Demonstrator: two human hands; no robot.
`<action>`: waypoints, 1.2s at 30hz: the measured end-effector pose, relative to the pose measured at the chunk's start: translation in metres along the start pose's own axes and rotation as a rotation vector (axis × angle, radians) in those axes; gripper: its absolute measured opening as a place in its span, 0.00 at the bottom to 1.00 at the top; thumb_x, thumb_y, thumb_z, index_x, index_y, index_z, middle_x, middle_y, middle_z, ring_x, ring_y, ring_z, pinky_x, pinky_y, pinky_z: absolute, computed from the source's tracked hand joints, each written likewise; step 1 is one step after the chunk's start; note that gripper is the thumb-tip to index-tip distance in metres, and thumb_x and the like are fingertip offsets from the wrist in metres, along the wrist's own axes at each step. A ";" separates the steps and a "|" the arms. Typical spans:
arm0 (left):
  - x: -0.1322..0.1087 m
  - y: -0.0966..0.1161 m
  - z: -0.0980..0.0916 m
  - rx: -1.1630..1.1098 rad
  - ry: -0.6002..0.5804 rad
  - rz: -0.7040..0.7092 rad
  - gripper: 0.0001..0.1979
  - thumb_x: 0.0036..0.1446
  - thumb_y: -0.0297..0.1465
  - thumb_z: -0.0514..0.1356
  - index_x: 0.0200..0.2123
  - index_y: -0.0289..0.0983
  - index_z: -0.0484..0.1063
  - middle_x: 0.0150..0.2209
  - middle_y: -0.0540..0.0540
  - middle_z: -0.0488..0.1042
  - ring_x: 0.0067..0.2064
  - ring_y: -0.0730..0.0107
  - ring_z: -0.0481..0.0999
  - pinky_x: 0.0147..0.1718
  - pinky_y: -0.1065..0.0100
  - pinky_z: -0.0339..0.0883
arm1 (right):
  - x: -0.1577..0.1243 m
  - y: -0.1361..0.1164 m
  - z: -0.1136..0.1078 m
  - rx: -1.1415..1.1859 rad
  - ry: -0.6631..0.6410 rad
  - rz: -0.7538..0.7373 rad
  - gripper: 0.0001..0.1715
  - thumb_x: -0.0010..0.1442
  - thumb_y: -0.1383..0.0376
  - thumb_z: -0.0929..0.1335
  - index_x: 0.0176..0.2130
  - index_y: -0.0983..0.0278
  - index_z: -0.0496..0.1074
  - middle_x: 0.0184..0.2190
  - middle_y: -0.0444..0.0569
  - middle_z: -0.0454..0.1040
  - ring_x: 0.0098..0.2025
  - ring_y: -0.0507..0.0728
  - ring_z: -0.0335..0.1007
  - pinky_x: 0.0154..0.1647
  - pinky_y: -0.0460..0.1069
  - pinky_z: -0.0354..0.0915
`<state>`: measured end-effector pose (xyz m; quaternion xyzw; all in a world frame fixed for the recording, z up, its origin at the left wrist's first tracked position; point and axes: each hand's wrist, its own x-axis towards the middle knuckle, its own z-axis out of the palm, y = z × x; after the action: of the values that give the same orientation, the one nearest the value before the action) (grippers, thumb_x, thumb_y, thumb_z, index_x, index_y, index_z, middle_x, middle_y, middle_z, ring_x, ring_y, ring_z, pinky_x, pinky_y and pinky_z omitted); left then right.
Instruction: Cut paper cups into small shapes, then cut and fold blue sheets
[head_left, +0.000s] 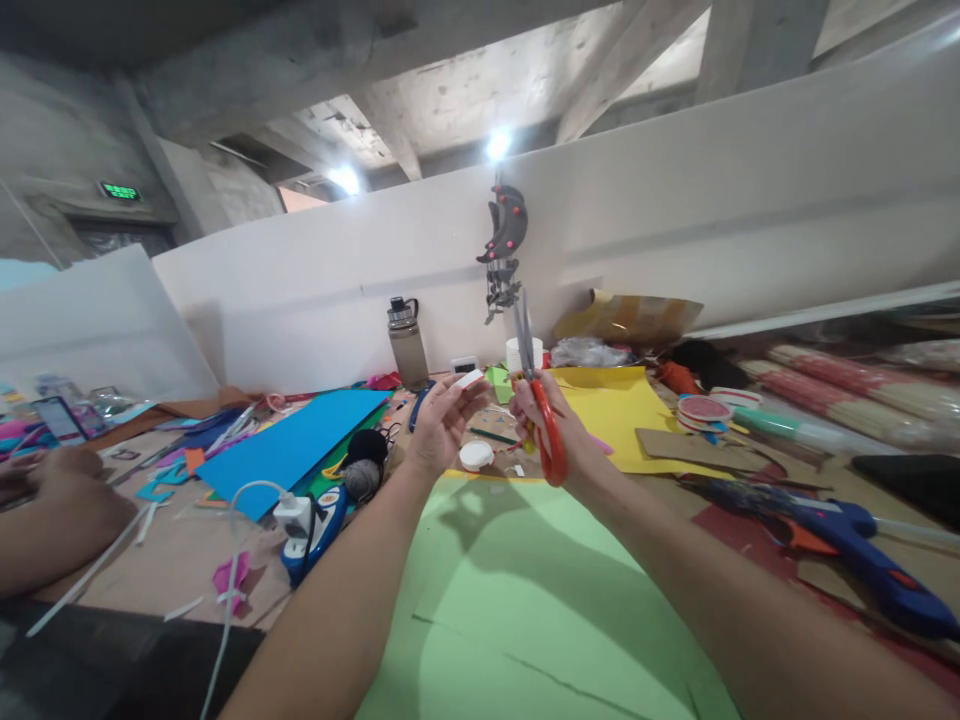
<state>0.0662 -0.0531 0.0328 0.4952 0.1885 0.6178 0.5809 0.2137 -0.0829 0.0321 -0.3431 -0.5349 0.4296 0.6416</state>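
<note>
My left hand [441, 428] pinches a small white piece [469, 380] between thumb and fingertips; its material is too small to make out. To its right, my right hand [564, 412] is closed around a pair of scissors [553, 448] with orange handles. The scissor blades point upward, apart from the white piece. Below and between the hands lies a round white thing [476, 456], like a small roll or lid. A light green sheet [517, 600] spreads under my forearms, and a dark green pencil-like stick [493, 436] lies just beyond.
Blue sheet [300, 440], yarn balls [363, 478] and a power strip with a plugged charger [315, 535] are at left. A bottle [407, 345] stands behind. At right are yellow paper [611, 400] and a blue glue gun [847, 530]. Another person's hand [71, 490] rests far left.
</note>
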 end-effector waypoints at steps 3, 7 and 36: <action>0.005 0.006 -0.010 -0.029 0.091 0.071 0.16 0.49 0.36 0.65 0.41 0.37 0.72 0.44 0.41 0.78 0.47 0.61 0.77 0.48 0.60 0.68 | -0.007 -0.001 0.000 -0.088 -0.109 0.023 0.24 0.52 0.46 0.70 0.40 0.58 0.65 0.23 0.38 0.66 0.21 0.50 0.62 0.22 0.46 0.62; 0.010 0.010 -0.023 -0.032 0.185 0.132 0.17 0.47 0.37 0.65 0.40 0.38 0.69 0.41 0.43 0.78 0.47 0.61 0.77 0.49 0.60 0.67 | -0.019 -0.004 0.005 -0.307 -0.231 0.077 0.18 0.51 0.49 0.71 0.32 0.60 0.69 0.22 0.42 0.71 0.21 0.52 0.66 0.21 0.46 0.62; 0.013 0.013 -0.020 -0.037 0.192 0.143 0.12 0.47 0.34 0.66 0.35 0.34 0.72 0.35 0.43 0.78 0.39 0.65 0.78 0.44 0.64 0.67 | -0.031 -0.016 0.016 -0.363 -0.342 0.374 0.23 0.53 0.45 0.68 0.29 0.61 0.66 0.13 0.38 0.65 0.12 0.47 0.58 0.12 0.41 0.55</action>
<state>0.0449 -0.0384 0.0399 0.4350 0.1961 0.7058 0.5237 0.1994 -0.1182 0.0367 -0.4672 -0.6305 0.4891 0.3806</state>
